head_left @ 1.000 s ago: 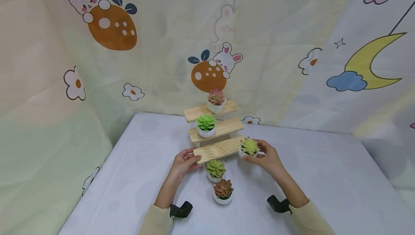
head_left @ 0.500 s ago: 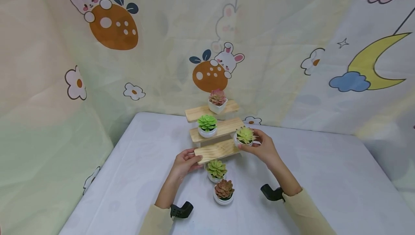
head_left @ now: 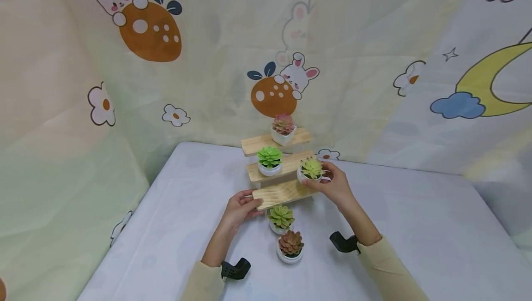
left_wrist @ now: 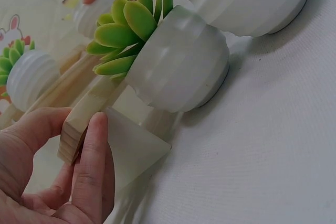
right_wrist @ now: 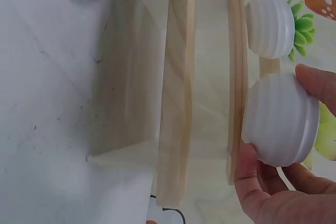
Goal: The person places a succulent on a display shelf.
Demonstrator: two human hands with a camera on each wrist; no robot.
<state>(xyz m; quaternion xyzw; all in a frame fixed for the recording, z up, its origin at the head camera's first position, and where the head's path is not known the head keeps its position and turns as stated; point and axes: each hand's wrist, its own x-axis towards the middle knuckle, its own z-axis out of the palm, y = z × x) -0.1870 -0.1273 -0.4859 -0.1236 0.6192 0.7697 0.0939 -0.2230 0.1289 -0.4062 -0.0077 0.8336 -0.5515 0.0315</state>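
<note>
Forearms (head_left: 218,245) inwd; R hand (head_left: 337,185) grips pot (right_wrist: 281,119), L hand (head_left: 238,209) btm shelf (head_left: 282,195).

the light in here looks soft and even to me, leaving faint shadows on the white tablecloth (head_left: 420,218). the left wrist view is dimmer, the held pot (left_wrist: 97,15) behind slightly blurred, grey shadow beside the central pot (left_wrist: 181,61).

A white-covered table (head_left: 415,227) carries a three-tier wooden stand (head_left: 284,195). In front of the stand sit a yellow-green potted succulent (head_left: 281,218) and, farther out, a brown one (head_left: 290,245); on its top tier (head_left: 255,145), a pink one (head_left: 284,129); on its middle tier (head_left: 289,165), a bright-green one (head_left: 269,160).
</note>
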